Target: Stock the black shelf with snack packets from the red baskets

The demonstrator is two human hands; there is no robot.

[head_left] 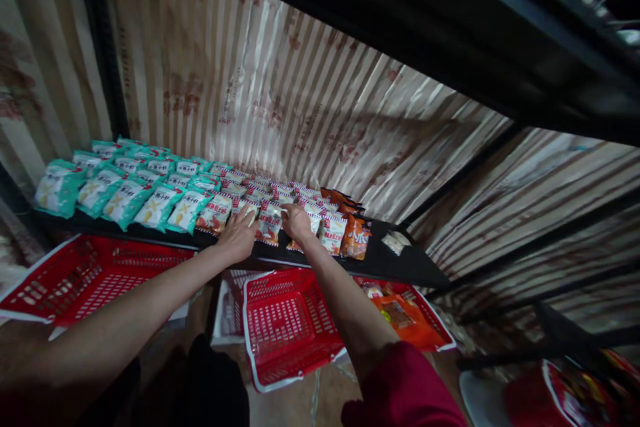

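Rows of small snack bags stand on a black shelf. My left hand (239, 237) is closed on a white-and-red snack bag (245, 207) in the front row, covering its lower part. To its right, my right hand (299, 223) has its fingers bent together at the upper edge of another white-and-red bag, which it partly hides. Between the hands stands an upright snack bag (270, 221) with red print. Right of my right hand are a similar bag (332, 233) and an orange bag (356, 237).
Teal-and-white bags (157, 205) fill the shelf's left part. A small pale packet (396, 241) lies on the black shelf (417, 260) at right. Below are red baskets (280, 320), one holding orange packages (400, 317). A dark beam (380, 20) crosses above; striped sheeting (300, 100) hangs behind.
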